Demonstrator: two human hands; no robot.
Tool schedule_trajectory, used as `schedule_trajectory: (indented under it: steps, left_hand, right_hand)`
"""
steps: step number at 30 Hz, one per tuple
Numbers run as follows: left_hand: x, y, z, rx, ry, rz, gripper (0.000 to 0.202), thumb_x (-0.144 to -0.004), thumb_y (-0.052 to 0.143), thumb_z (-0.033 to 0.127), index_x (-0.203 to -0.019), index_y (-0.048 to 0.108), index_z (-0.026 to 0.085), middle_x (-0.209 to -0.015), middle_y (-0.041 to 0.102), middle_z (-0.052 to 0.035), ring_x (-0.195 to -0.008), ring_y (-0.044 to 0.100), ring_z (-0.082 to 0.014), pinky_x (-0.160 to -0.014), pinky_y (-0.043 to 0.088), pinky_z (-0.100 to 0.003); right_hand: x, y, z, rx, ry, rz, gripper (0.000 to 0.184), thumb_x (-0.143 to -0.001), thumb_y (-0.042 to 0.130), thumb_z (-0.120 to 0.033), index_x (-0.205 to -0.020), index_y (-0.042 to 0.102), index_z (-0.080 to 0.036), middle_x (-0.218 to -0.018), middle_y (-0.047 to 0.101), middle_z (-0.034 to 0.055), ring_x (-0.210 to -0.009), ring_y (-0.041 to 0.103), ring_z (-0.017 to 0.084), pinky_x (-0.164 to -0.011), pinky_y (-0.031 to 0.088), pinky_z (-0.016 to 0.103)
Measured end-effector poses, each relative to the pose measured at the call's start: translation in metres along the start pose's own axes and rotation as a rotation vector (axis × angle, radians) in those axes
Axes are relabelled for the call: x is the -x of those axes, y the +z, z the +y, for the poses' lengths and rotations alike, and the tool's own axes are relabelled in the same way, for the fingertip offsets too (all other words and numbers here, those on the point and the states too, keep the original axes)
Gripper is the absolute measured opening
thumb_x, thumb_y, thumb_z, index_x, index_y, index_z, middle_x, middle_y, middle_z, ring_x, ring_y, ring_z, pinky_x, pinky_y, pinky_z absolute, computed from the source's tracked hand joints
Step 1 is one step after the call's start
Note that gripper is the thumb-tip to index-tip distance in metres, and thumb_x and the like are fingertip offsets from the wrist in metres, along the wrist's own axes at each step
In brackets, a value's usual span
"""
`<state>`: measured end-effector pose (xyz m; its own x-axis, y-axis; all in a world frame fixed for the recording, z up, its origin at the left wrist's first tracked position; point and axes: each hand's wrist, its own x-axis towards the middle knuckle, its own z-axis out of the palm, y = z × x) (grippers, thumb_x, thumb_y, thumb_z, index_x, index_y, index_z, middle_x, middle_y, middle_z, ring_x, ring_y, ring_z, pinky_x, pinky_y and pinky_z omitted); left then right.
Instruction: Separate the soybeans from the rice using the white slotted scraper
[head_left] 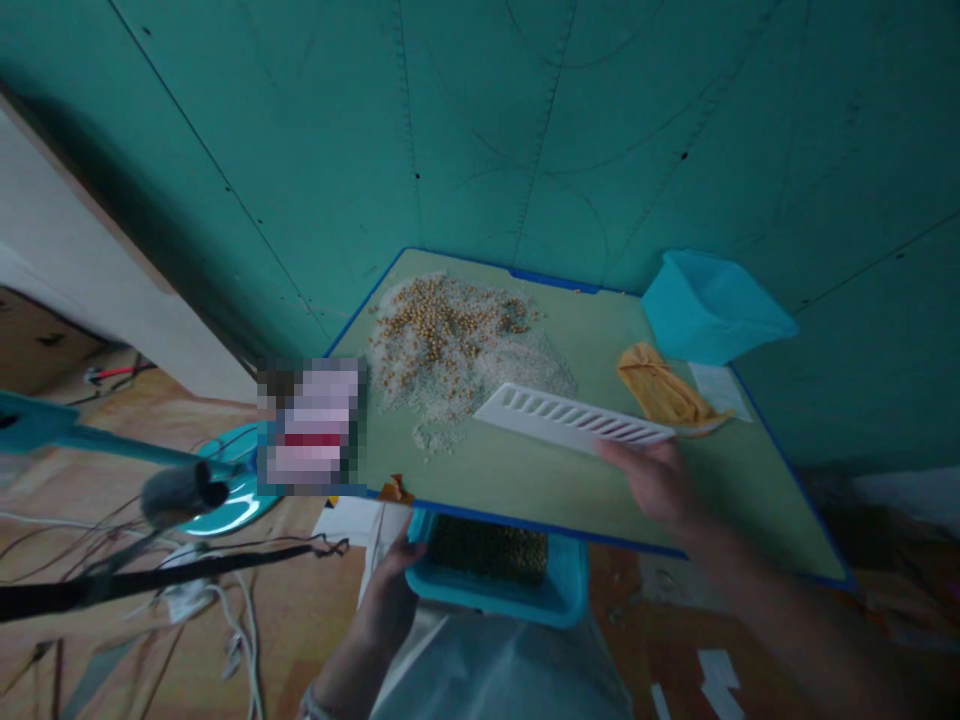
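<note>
My right hand (661, 480) grips one end of a long white slotted plastic strip (544, 428), held over the pale green table (480, 485). The strip's far end reaches the near edge of a heap of whitish grains (517, 365). Yellow-brown round beans (442, 318) lie mixed into the heap, thickest on top. Below the table's front edge, my left hand (391, 590) holds the left side of a blue plastic tub (574, 590) above my lap. Dark green and yellowish small beans (487, 548) cover much of its bottom.
A turquoise bin (712, 305) stands at the table's back right, beside a crumpled orange cloth (664, 390). A pixelated pinkish object (315, 420) is at the left edge. A turquoise stand base (240, 500) and cables (244, 640) occupy the floor at left. The green wall (480, 130) rises behind.
</note>
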<state>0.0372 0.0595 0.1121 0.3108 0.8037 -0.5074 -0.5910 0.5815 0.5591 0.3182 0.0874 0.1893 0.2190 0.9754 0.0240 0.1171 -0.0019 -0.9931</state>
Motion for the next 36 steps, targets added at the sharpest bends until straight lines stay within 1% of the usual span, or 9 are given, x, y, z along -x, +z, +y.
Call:
schedule_trajectory:
  steps: [4, 8, 12, 18, 21, 24, 27, 31, 36]
  left_hand:
    - [0.003, -0.004, 0.002, 0.001, 0.028, 0.026, 0.03, -0.061, 0.062, 0.019, -0.089, 0.072, 0.023, -0.084, 0.075, -0.0023, -0.1, 0.059, -0.032, -0.079, 0.048, -0.039]
    - [0.005, -0.011, 0.002, 0.006, 0.037, 0.025, 0.034, -0.06, 0.066, 0.022, -0.094, 0.07, 0.023, -0.069, 0.075, -0.0019, -0.097, 0.061, -0.0312, -0.077, 0.049, -0.037]
    - [0.006, -0.013, 0.003, 0.021, 0.012, 0.033, 0.035, -0.059, 0.067, 0.023, -0.094, 0.07, 0.023, -0.079, 0.075, -0.0028, -0.093, 0.062, -0.0321, -0.074, 0.05, -0.039]
    - [0.007, -0.01, 0.006, 0.028, 0.046, 0.051, 0.031, -0.057, 0.07, 0.023, -0.088, 0.072, 0.024, -0.081, 0.075, -0.0009, -0.093, 0.063, -0.03, -0.075, 0.05, -0.036]
    - [0.007, -0.01, 0.006, 0.029, 0.05, 0.054, 0.029, -0.057, 0.069, 0.023, -0.087, 0.072, 0.023, -0.081, 0.075, -0.0003, -0.095, 0.062, -0.0299, -0.078, 0.049, -0.036]
    - [0.006, -0.011, 0.006, 0.034, 0.053, 0.042, 0.031, -0.058, 0.069, 0.023, -0.089, 0.071, 0.023, -0.083, 0.075, -0.0007, -0.097, 0.061, -0.0301, -0.081, 0.047, -0.036]
    - [0.006, -0.013, 0.007, 0.048, 0.07, 0.046, 0.035, -0.057, 0.07, 0.023, -0.093, 0.07, 0.022, -0.084, 0.075, -0.0015, -0.098, 0.06, -0.0301, -0.082, 0.047, -0.035]
    - [0.005, -0.017, 0.008, 0.038, 0.083, 0.059, 0.034, -0.058, 0.07, 0.023, -0.092, 0.071, 0.022, -0.085, 0.075, -0.0012, -0.098, 0.06, -0.0298, -0.083, 0.046, -0.035]
    - [0.005, -0.019, 0.008, 0.047, 0.076, 0.07, 0.031, -0.058, 0.07, 0.021, -0.089, 0.071, 0.023, -0.08, 0.075, -0.0002, -0.097, 0.06, -0.0295, -0.083, 0.046, -0.035]
  right_hand:
    - [-0.031, 0.014, -0.01, -0.03, -0.074, 0.053, 0.016, -0.064, 0.065, -0.023, -0.08, 0.067, -0.022, -0.081, 0.069, -0.0005, -0.078, 0.062, 0.019, -0.078, 0.044, 0.032]
    - [-0.045, 0.03, -0.023, 0.035, -0.082, 0.075, 0.015, -0.063, 0.063, -0.022, -0.077, 0.067, -0.021, -0.081, 0.07, -0.0006, -0.08, 0.062, 0.018, -0.078, 0.044, 0.032]
    - [-0.051, 0.043, -0.027, 0.062, -0.048, 0.027, 0.017, -0.061, 0.061, -0.022, -0.077, 0.067, -0.02, -0.08, 0.07, 0.0008, -0.079, 0.062, 0.019, -0.079, 0.044, 0.034]
    - [-0.045, 0.053, -0.032, 0.008, 0.015, -0.078, 0.015, -0.06, 0.061, -0.022, -0.074, 0.066, -0.021, -0.078, 0.069, -0.0001, -0.078, 0.061, 0.018, -0.078, 0.044, 0.032]
    - [-0.037, 0.052, -0.034, -0.006, 0.041, -0.136, 0.014, -0.061, 0.061, -0.022, -0.074, 0.067, -0.019, -0.077, 0.069, 0.0005, -0.076, 0.061, 0.018, -0.077, 0.044, 0.031]
    - [-0.031, 0.047, -0.031, -0.032, 0.052, -0.179, 0.017, -0.063, 0.062, -0.021, -0.079, 0.067, -0.019, -0.08, 0.069, 0.0009, -0.079, 0.061, 0.018, -0.079, 0.043, 0.032]
    - [-0.033, 0.043, -0.022, -0.086, 0.039, -0.149, 0.019, -0.064, 0.063, -0.021, -0.082, 0.067, -0.02, -0.082, 0.069, 0.0009, -0.083, 0.06, 0.019, -0.081, 0.042, 0.032]
    - [-0.038, 0.044, -0.01, -0.173, 0.017, -0.096, 0.015, -0.063, 0.064, -0.022, -0.078, 0.067, -0.02, -0.082, 0.068, 0.0001, -0.084, 0.059, 0.018, -0.082, 0.042, 0.032]
    - [-0.031, 0.049, -0.011, -0.165, 0.079, -0.15, 0.018, -0.063, 0.065, -0.022, -0.081, 0.067, -0.02, -0.082, 0.068, 0.0006, -0.08, 0.06, 0.018, -0.081, 0.042, 0.032]
